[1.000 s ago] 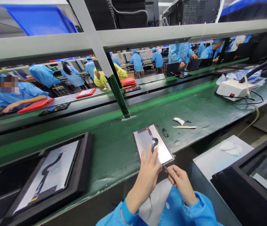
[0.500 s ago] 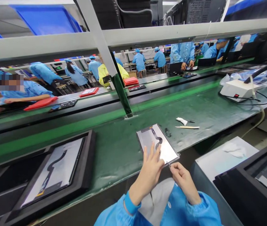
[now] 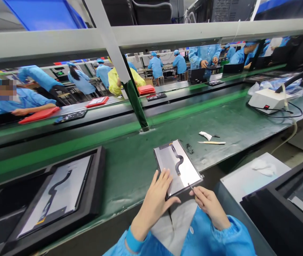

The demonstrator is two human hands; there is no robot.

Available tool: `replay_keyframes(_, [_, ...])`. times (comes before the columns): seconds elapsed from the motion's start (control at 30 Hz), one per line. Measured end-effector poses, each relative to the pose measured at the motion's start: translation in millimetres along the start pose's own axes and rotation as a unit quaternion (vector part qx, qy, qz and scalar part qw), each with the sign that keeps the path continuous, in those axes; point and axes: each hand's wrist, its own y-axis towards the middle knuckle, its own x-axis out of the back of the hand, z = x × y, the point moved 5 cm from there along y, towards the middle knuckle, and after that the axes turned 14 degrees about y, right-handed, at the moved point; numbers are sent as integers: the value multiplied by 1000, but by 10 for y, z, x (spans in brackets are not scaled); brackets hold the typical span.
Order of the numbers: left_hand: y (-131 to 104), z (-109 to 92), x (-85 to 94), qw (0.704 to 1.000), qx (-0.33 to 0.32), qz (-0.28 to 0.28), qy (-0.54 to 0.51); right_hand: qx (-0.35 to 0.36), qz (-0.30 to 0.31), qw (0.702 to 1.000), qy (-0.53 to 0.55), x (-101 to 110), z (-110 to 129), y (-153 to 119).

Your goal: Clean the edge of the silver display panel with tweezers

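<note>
A display panel (image 3: 167,159) with a silvery back and a black S-shaped flex cable (image 3: 179,161) lies at the front edge of the green bench, its near corner over the edge. My left hand (image 3: 155,199) rests on its left near side, fingers outstretched and thumb spread along the near edge. Pinched in my right hand (image 3: 209,205) is a thin dark pointed tool (image 3: 191,186), whose tip meets the panel near its lower right edge. Whether the tool has one prong or two is too small to tell.
A black foam tray (image 3: 99,181) with another panel (image 3: 60,192) stands left. A pale-handled knife (image 3: 211,143), a crumpled white wipe (image 3: 205,135) and dark scraps (image 3: 189,148) lie beyond. At right are a white box (image 3: 270,99) and another foam tray (image 3: 268,209). Co-workers sit across.
My left hand has slid left and toward me, off the flex cable to the panel's near left side. My right hand stays near the lower right edge, and the tool's tip shows more clearly.
</note>
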Motion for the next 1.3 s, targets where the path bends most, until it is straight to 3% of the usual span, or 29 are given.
replay_keyframes(0.13, [-184,42,-51,999,30,-22,11,-24,-3,1000,7,19,43,-32])
replay_keyframes(0.43, [-61,59,-68,998,40,-49,1,-28,-21,999,2,111,182,33])
replay_keyframes(1.3, [-90,72,-106,998,45,-42,-4,40,-91,994,-43,333,921,-20])
